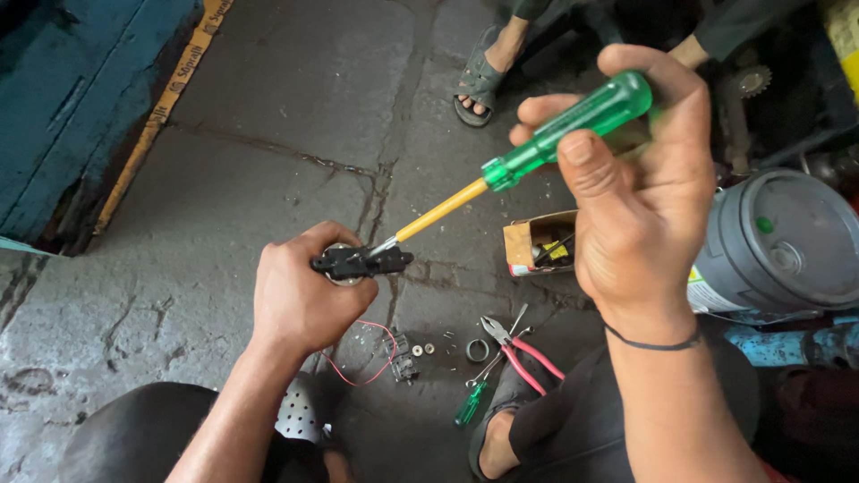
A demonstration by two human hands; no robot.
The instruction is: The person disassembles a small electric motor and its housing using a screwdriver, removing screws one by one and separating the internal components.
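Note:
My left hand grips a small black part with a round metal body, holding it above the stone floor. My right hand holds a screwdriver by its green handle; the yellow shaft slants down to the left and its tip touches the black part. A thin red wire hangs from the part down to the floor.
On the floor between my knees lie red-handled pliers, a small green screwdriver, a metal ring and little washers. A small open cardboard box and a grey drum sit to the right. Another person's sandalled foot is at the top.

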